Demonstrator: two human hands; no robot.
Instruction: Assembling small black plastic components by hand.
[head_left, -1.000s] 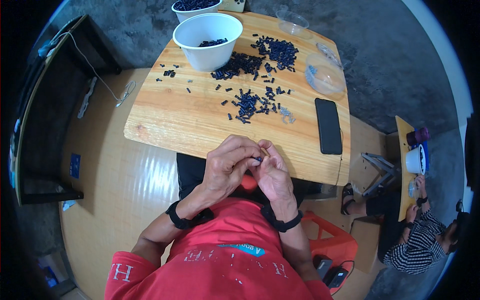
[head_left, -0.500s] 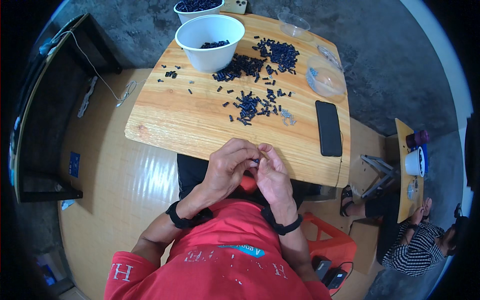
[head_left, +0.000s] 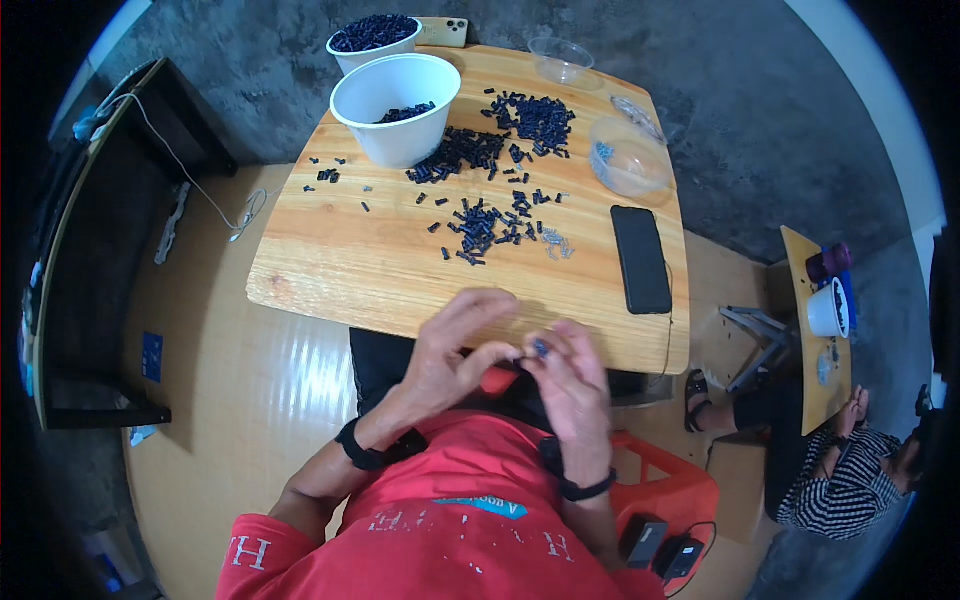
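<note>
Just over the table's near edge, my right hand point(head_left: 578, 385) pinches a small dark blue plastic piece point(head_left: 541, 347) between thumb and fingers. Beside it, my left hand point(head_left: 455, 345) is open, thumb and fingers spread apart. The left thumb tip comes close to the right fingertips; whether they touch I cannot tell. Ahead of both hands lies a loose pile of similar dark blue pieces point(head_left: 478, 228), with a small heap of clear or silvery bits point(head_left: 557, 243) to its right.
Farther back on the wooden table point(head_left: 340, 265) stand a white bucket point(head_left: 400, 130), a second full bucket point(head_left: 375, 58) and clear plastic bowls point(head_left: 628, 180). A black phone point(head_left: 641, 262) lies at the right. Another person point(head_left: 845, 480) sits at a small table on the right.
My left fingers have opened and come away from the piece. My right hand has shifted slightly right and down, keeping the piece pinched. The view has tilted a little.
</note>
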